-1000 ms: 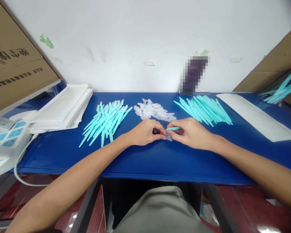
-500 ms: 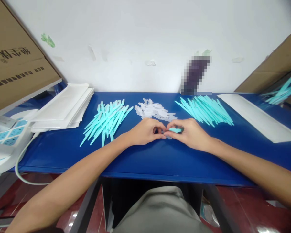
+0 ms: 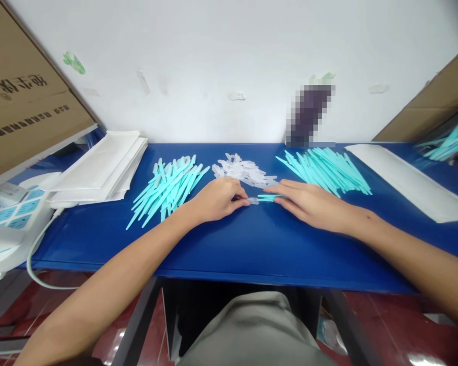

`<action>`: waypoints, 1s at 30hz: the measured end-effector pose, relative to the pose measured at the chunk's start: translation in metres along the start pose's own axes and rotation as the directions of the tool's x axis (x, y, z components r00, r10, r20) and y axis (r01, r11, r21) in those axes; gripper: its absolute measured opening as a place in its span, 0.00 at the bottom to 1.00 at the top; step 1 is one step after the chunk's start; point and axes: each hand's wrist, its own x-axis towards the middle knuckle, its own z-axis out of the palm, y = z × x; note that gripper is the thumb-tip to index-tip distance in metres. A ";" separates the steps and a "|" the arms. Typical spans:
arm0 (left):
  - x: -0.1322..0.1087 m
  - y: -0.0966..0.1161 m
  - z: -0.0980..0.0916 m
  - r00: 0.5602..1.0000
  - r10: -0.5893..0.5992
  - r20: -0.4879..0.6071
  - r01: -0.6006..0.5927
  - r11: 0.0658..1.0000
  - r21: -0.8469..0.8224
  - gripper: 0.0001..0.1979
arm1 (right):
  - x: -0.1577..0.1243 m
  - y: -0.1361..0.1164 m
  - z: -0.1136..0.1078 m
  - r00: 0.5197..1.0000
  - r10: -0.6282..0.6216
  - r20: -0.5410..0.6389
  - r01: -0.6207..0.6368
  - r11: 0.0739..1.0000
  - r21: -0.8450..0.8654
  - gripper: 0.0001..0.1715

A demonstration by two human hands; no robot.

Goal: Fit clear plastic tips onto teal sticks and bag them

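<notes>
My left hand (image 3: 224,199) pinches a small clear plastic cap (image 3: 253,201) between thumb and fingertips. My right hand (image 3: 313,203) has its thumb and fingers closed about a slim teal eyebrow razor (image 3: 266,198), whose end points left at the cap. Whether the razor's tip is inside the cap is too small to tell. Just behind the hands lies a heap of loose clear caps (image 3: 244,170). To the left, a pile of teal razors with pale caps on their ends (image 3: 171,183) is spread out. Behind my right hand lies a pile of teal razors (image 3: 330,170).
The blue table (image 3: 221,249) meets a white wall. At left are stacked white envelopes (image 3: 95,168), a power strip (image 3: 19,213) with its cable and a cardboard box (image 3: 34,96). A white sheet (image 3: 412,183) lies at right, near another cardboard box (image 3: 416,109).
Both hands have drawn slightly apart and up the table. My right fingers have straightened along the razor, and more of the teal piece and the clear cap now shows between the hands.
</notes>
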 end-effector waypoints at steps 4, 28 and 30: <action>0.000 -0.001 -0.001 1.000 -0.002 0.001 0.002 1.000 -0.016 0.10 | 0.001 -0.002 -0.001 1.000 0.002 -0.004 -0.002 0.999 0.046 0.24; 0.000 -0.001 0.001 1.000 -0.008 -0.007 0.007 0.998 -0.056 0.09 | -0.001 -0.009 0.004 0.991 -0.114 -0.066 0.091 0.955 -0.281 0.24; 0.000 0.000 0.000 1.000 -0.009 -0.006 0.009 0.998 -0.058 0.09 | 0.000 -0.010 0.004 0.990 -0.119 -0.073 0.092 0.949 -0.302 0.24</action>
